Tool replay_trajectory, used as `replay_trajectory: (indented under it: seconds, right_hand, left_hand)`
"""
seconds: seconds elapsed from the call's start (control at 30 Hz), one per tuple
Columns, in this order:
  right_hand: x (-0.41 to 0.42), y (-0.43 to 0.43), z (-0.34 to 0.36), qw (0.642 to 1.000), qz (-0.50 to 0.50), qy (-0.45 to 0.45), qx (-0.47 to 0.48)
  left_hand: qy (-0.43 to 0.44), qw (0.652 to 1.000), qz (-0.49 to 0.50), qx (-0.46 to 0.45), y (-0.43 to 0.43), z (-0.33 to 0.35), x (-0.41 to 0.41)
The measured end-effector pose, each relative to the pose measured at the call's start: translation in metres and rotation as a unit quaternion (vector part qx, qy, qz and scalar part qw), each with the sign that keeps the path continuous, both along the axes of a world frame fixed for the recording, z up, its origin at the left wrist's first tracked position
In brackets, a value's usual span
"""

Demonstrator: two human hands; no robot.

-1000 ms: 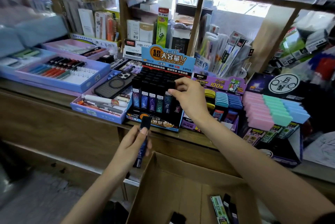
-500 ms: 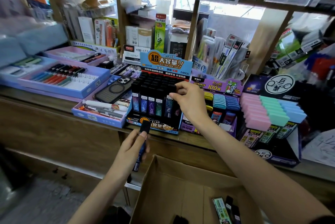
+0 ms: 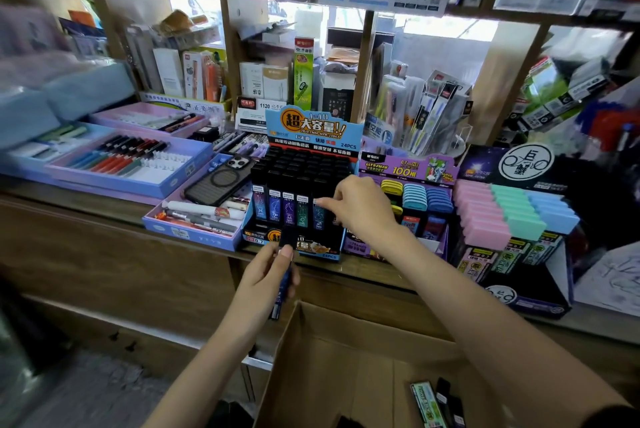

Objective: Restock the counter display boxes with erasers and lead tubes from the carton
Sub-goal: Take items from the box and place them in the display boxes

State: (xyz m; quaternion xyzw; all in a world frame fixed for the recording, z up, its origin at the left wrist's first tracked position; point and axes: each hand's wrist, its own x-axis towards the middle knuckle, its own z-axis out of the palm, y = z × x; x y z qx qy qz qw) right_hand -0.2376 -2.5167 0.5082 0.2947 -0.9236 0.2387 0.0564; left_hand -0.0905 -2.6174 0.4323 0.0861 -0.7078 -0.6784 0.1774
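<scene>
Lead-tube restocking judged in hand. Front-row tube (image 3: pixel 319 216) in lead display box (image 3: pixel 322 252) pinched by right hand (image 3: pixel 362 209); spare tube (image 3: pixel 284 289) gripped by left hand (image 3: pixel 263 283), near carton (image 3: pixel 329 341). Next: empty slot needed, spare tube lowered upright.

Bright backlight glares through the shelf gaps; wide-angle edges bend and blur.

Black-capped lead tubes (image 3: pixel 294 205) beside pink, mint, blue erasers (image 3: pixel 512 212).
</scene>
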Motion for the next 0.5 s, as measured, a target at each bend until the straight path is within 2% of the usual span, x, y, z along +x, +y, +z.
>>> replay_trajectory:
  seconds: [0.07,0.13,0.17,0.27,0.33,0.4,0.5]
  right_hand:
    - [0.015,0.012,0.002,0.990,0.043,-0.098,-0.091]
    - [0.032,0.023,0.004,0.943,0.108,-0.230,-0.215]
    - [0.038,0.026,0.004,0.935,0.128,-0.237,-0.229]
    - [0.042,0.033,0.009,0.946,0.121,-0.196,-0.227]
    - [0.037,0.038,0.018,0.940,0.104,-0.191,-0.264]
    - [0.027,0.045,0.029,0.934,0.075,-0.168,-0.306]
    - [0.009,0.052,0.040,0.944,0.034,-0.104,-0.310]
  left_hand:
    - [0.012,1.000,-0.006,-0.001,0.004,0.006,-0.004]
    - [0.027,0.999,-0.018,-0.001,0.009,0.012,-0.008]
    - [0.035,0.999,-0.027,-0.002,0.013,0.015,-0.010]
    - [0.052,0.997,-0.048,-0.007,0.022,0.023,-0.019]
    - [0.060,0.997,-0.028,-0.047,0.022,0.026,-0.026]
    - [0.041,0.985,0.017,-0.164,0.011,0.024,-0.032]
    - [-0.003,0.936,0.051,-0.349,-0.013,0.014,-0.038]
